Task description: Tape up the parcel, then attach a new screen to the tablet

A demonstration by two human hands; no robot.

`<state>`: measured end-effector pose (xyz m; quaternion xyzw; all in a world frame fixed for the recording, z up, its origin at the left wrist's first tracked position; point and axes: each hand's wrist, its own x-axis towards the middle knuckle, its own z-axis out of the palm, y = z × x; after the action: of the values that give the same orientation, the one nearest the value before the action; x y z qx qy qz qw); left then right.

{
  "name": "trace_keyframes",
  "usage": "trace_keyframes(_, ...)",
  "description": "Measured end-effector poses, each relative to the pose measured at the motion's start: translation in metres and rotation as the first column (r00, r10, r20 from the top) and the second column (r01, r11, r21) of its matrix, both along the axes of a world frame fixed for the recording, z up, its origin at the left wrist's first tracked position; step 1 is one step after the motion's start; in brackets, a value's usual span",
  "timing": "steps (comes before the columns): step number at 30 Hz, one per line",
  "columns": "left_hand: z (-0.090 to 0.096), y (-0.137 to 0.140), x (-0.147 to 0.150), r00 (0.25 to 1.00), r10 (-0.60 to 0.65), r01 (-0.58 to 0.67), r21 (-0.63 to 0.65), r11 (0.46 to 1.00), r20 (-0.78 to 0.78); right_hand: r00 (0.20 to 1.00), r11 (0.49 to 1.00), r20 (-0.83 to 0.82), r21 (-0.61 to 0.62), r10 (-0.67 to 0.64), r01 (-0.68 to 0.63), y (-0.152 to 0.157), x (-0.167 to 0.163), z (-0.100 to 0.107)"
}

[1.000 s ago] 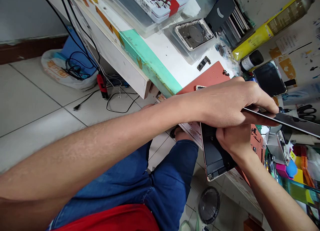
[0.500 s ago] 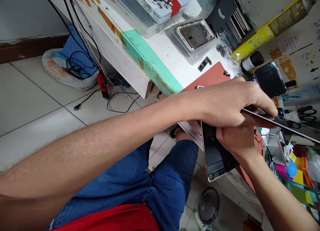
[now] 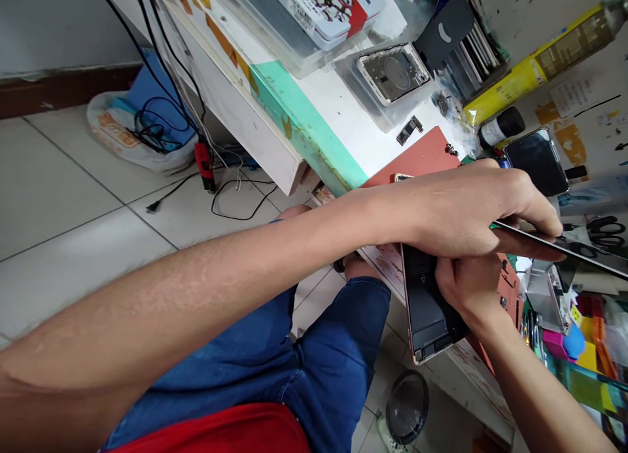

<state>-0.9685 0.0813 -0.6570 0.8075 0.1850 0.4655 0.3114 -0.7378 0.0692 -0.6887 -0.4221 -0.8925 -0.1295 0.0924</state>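
Note:
My left hand [image 3: 481, 208] reaches across from the left, its fingers closed on the edge of a thin, glossy dark screen panel [image 3: 596, 255], seen almost edge-on. Below it, my right hand [image 3: 473, 280] is closed, with its thumb bent and its other fingers hidden behind the left hand and panel. Whatever the right hand grips cannot be made out. Under both hands an opened device body [image 3: 432, 322] with black inner parts lies tilted over the table's front edge. It rests at least partly over a reddish-brown mat [image 3: 417, 153].
A phone frame [image 3: 395, 74] lies on a clear plastic box, near a small circuit board [image 3: 409, 131]. A yellow spray can [image 3: 534, 67], a dark-screened phone [image 3: 537, 160] and black scissors [image 3: 606, 231] are at the back. A bin [image 3: 407, 406] stands on the floor.
The view has shifted slightly, moving the table things right and down. My left hand and the screen panel have moved a little to the right; both hands keep nearly the same pose.

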Motion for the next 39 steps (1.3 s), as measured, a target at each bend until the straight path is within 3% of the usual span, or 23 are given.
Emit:
trace_keyframes(8,-0.0021,0.0007,-0.0015,1.0,0.002,-0.002,0.112,0.994,-0.002,0.996,0.992,0.03,0.095,0.085,-0.087,0.0014,0.0008,0.0001)
trace_keyframes(16,0.0036,-0.0059,-0.0016,0.997,0.022,-0.021,0.008,1.0,-0.074,0.992,0.988,0.06,0.103,0.108,-0.113,0.0004,-0.0005,0.0011)
trace_keyframes(22,0.0003,-0.0037,-0.0002,1.0,-0.003,0.003,0.015,1.0,-0.016,0.996,0.996,0.076,0.07,0.051,-0.056,-0.001,-0.002,0.0034)
trace_keyframes(33,0.0002,0.0001,0.0019,0.998,0.002,-0.009,0.117,0.993,0.061,0.998,0.996,-0.07,0.092,-0.004,0.01,0.0022,-0.0053,0.0047)
trace_keyframes(39,0.0038,0.0037,0.0064,1.0,-0.009,0.008,0.089,0.996,0.007,0.992,0.993,-0.09,0.076,-0.084,0.091,0.0,-0.0044,0.0028)
